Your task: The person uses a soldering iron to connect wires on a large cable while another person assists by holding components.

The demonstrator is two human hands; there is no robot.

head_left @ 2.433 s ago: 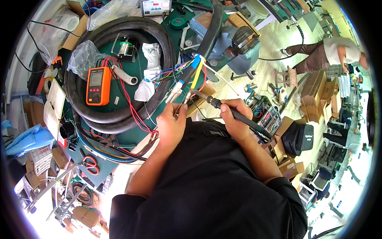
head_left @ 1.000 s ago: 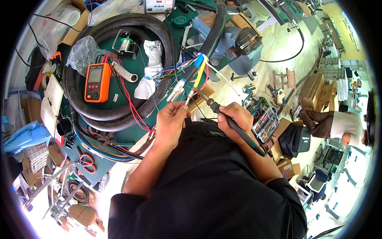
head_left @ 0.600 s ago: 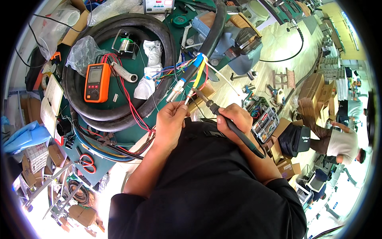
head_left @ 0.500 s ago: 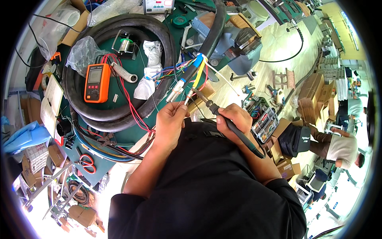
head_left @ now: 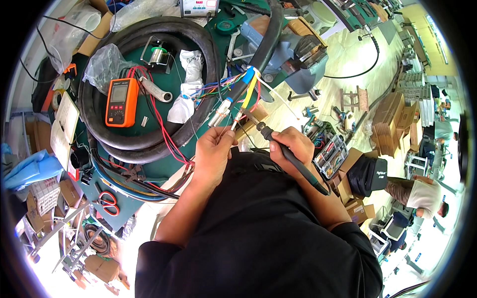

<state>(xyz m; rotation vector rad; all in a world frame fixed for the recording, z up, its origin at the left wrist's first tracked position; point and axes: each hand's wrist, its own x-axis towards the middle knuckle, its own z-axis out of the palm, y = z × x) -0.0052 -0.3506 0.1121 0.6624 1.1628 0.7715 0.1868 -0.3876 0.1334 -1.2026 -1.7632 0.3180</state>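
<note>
My left hand (head_left: 212,151) is closed, with thumb and fingertips pinching a thin solder wire beside a small white-and-metal end piece (head_left: 235,122). A solder spool (head_left: 158,55) stands on the bench, its strand running down towards that hand. My right hand (head_left: 294,149) grips a soldering iron (head_left: 267,133) by its dark handle, the tip pointing up-left to the end piece; exact contact is too small to make out. A thick black cable (head_left: 271,42) comes down from above, splitting at blue tape (head_left: 247,75) into a yellow sleeve (head_left: 247,98), coloured wires and a silver connector (head_left: 218,115).
Coiled black cable (head_left: 92,107) covers the green bench, around an orange meter (head_left: 120,107) and white packets (head_left: 191,67). Red-handled scissors (head_left: 109,202) lie at the lower left. A bench vise (head_left: 303,59) stands beyond; a parts case (head_left: 332,155) sits right. A person (head_left: 425,196) is far right.
My hands, the soldering iron and the wires hold almost the same place. At the far right, the person in a light shirt has shifted slightly lower in the picture.
</note>
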